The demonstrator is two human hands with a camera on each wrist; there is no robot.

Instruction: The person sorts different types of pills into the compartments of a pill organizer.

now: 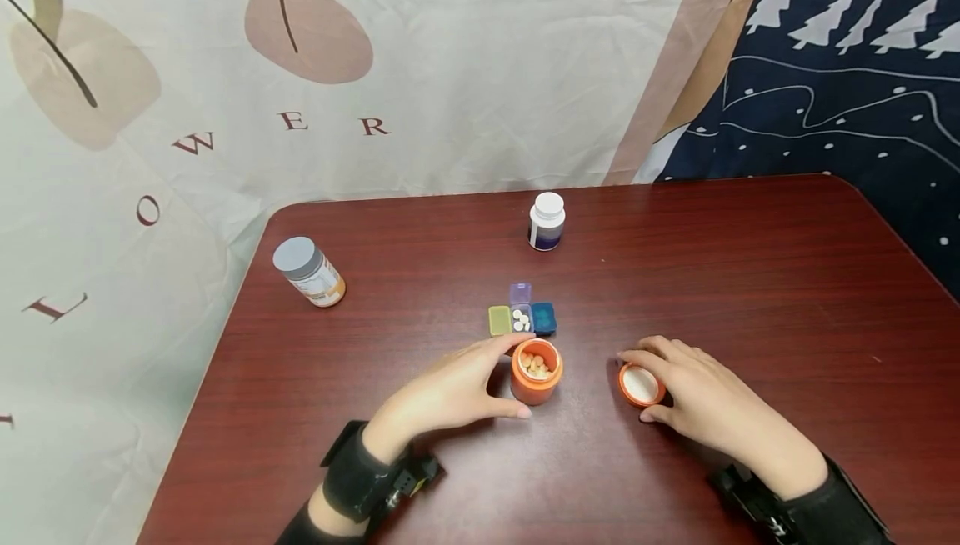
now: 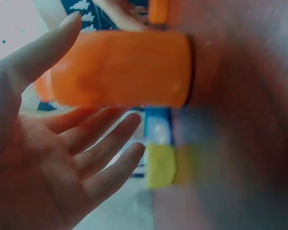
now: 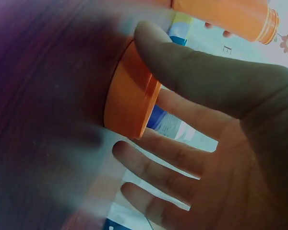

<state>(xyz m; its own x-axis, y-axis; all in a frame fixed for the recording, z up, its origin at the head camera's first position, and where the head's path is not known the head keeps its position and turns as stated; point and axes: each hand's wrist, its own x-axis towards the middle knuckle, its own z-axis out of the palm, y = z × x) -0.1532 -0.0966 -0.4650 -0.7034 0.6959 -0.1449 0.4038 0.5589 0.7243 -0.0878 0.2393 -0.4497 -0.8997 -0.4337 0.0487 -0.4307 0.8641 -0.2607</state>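
An orange bottle (image 1: 536, 374) without its lid stands upright, pale tablets inside. Around it my left hand (image 1: 457, 382) is spread, thumb on the near side and forefinger behind the rim; the left wrist view has the other fingers loosely extended. On the table to the right lies the orange cap (image 1: 642, 385), white liner up. My right hand (image 1: 697, 391) holds it between thumb and fingers, and the right wrist view shows its side wall (image 3: 129, 96). Just behind the bottle sits a small pill organizer (image 1: 544, 318) with raised lids and white tablets in one compartment.
A white bottle (image 1: 547, 222) with a dark label stands near the back edge of the reddish-brown table (image 1: 787, 278). At the left is a grey-lidded jar (image 1: 309, 270). A printed white cloth (image 1: 465, 70) and a navy tree-patterned cloth (image 1: 840, 112) hang behind.
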